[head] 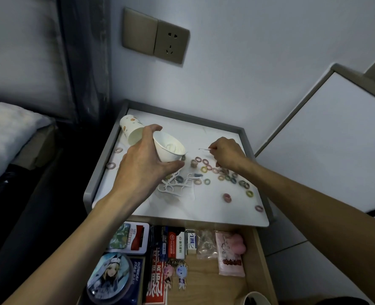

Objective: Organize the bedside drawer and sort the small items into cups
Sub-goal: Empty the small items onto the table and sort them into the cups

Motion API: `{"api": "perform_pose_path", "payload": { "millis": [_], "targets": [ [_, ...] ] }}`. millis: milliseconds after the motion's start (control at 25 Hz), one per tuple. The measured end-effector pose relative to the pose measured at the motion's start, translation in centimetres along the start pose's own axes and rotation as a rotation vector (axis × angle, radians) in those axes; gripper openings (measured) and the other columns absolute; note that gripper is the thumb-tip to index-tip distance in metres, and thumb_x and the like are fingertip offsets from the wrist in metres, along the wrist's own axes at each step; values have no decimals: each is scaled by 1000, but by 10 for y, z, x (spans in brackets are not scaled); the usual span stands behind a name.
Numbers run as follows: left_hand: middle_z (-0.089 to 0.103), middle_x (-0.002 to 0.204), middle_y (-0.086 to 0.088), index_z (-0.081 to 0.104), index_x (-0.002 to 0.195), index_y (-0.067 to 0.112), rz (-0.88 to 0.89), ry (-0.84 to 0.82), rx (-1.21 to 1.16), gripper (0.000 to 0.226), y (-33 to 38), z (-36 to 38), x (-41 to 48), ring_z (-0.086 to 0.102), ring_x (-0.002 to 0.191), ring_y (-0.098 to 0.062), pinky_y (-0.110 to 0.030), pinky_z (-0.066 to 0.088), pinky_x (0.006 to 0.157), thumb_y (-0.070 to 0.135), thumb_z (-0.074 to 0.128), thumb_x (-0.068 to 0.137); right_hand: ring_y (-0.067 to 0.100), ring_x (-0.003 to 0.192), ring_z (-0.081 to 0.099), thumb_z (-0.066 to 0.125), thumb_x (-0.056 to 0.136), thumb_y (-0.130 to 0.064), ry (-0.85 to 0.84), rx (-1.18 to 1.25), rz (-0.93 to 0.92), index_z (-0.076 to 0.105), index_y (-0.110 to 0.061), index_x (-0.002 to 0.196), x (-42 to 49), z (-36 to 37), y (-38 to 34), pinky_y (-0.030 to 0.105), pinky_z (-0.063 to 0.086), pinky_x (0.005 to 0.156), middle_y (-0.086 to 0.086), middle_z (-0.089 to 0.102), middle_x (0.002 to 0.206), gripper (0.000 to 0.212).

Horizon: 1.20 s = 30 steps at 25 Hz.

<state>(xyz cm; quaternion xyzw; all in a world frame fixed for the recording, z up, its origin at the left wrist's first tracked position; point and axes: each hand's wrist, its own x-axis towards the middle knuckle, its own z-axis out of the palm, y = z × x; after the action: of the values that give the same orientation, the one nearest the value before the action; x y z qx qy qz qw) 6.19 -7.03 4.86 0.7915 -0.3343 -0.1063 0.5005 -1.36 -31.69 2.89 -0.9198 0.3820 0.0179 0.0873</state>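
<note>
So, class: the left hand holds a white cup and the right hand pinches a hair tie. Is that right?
Not quite. The head view shows the right hand pinching a white floss pick, not a hair tie; the hair ties lie loose on the tabletop. The left hand does hold the white cup.

A small white box (191, 240) in the drawer (206, 285) read "AIB". A blue box (137, 282) read "HONKAI STAR". Other print was unreadable.
</note>
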Motion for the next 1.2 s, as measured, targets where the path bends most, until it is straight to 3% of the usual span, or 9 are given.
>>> {"api": "perform_pose_path", "payload": {
  "millis": [120,280,360,480,600,760,840,960,1200],
  "targets": [
    [52,105,3,36,137,29,12,-9,22,84,-1,2,0,60,99,-26,-45,57,79,41,85,70,29,86,66,49,100,-9,60,-25,-15,73,-8,112,1,-2,6,37,55,78,12,70,96,27],
    [53,105,4,36,136,29,29,-9,42,83,-3,4,2,59,97,-23,-43,56,78,41,85,71,2,59,57,51,101,-11,80,294,-216,72,-9,114,-19,-33,-15,10,41,58,-6,61,72,25],
    [56,111,3,35,137,29,25,-19,75,83,-5,5,3,53,94,-18,-36,50,74,42,84,72,-3,56,54,56,99,-14,42,323,-386,73,-17,110,-32,-58,-33,8,38,57,-14,61,70,21],
    [60,116,2,33,137,29,24,-53,106,83,-7,9,3,48,91,-16,-32,39,70,43,83,72,-9,68,55,65,94,-17,-79,164,-631,75,-21,111,-53,-78,-62,8,39,65,-20,63,81,20],
    [60,105,9,34,134,30,47,-74,71,81,-5,13,2,55,87,-15,-28,39,63,41,83,71,-7,76,59,70,90,-21,-157,148,-723,75,-23,111,-63,-72,-77,9,42,69,-17,68,92,22],
    [51,102,9,36,136,30,34,-32,60,82,-3,9,1,51,90,-16,-32,41,70,38,85,71,-1,68,62,59,98,-25,78,495,-457,73,-18,102,-50,-46,-50,21,50,61,-8,71,88,17],
    [49,103,8,36,137,30,35,-19,55,84,-3,7,2,55,93,-20,-35,47,73,37,86,70,-1,66,61,60,97,-22,30,321,-348,75,-19,100,-42,-15,-26,30,53,66,-8,72,88,15],
    [52,103,5,36,137,30,35,-24,44,86,-3,5,2,60,94,-24,-41,55,76,36,87,69,12,84,61,68,91,-25,-96,-18,-319,73,-20,103,-39,33,-6,32,50,75,-2,71,101,14],
    [52,104,5,35,137,30,32,-21,77,86,-6,2,4,57,96,-23,-38,53,77,41,87,69,16,76,58,67,88,-16,-67,-26,-282,67,-15,82,-31,47,5,32,46,66,-2,61,87,6]
  ]
}}
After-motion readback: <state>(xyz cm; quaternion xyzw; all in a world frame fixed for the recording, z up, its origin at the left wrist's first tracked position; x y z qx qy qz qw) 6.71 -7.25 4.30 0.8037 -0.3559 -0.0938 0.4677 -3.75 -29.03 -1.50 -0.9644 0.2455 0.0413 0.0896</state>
